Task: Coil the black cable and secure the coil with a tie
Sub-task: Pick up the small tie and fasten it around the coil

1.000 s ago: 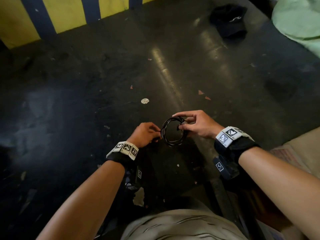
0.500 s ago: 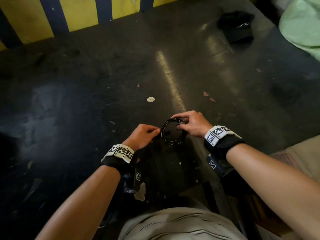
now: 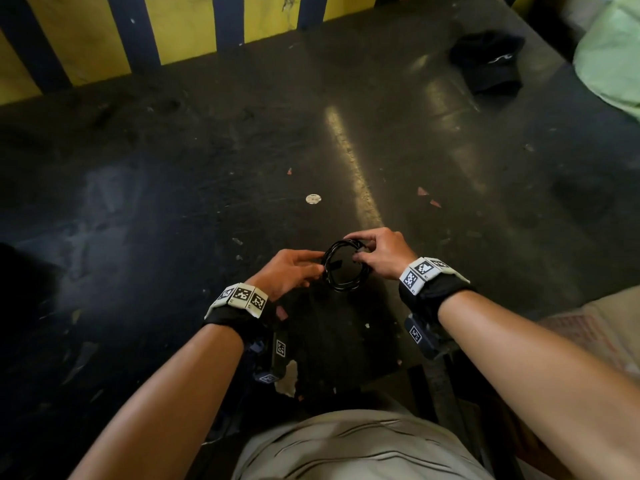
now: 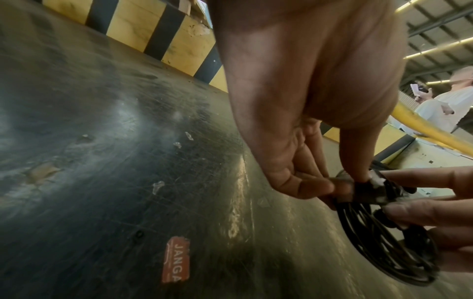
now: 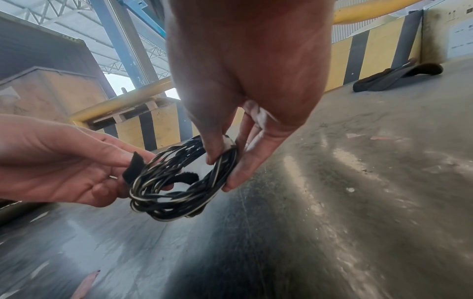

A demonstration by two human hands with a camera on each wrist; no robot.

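The black cable [image 3: 346,287] is wound into a small coil held above the dark floor, between both hands. My right hand [image 3: 360,252] pinches the coil's far right side between thumb and fingers [image 5: 217,153]. My left hand [image 3: 320,268] is at the coil's left rim and pinches a black fabric tie [image 4: 366,192] that lies across the strands. In the right wrist view the tie's loose ends [image 5: 134,168] stick out from the coil [image 5: 179,194], one outward and one into the ring. The left wrist view shows the coil [image 4: 384,248] hanging below my fingertips.
A black cap [image 3: 488,64] lies on the floor at the far right, beside a pale green bag [image 3: 613,64]. A yellow and dark striped barrier [image 3: 190,26] runs along the back. Cardboard [image 3: 588,327] sits by my right arm. People [image 4: 448,101] stand beyond a yellow rail.
Both hands have kept hold of the coil and drawn a little closer together. My left fingers have shifted onto the tie at the coil's left rim.
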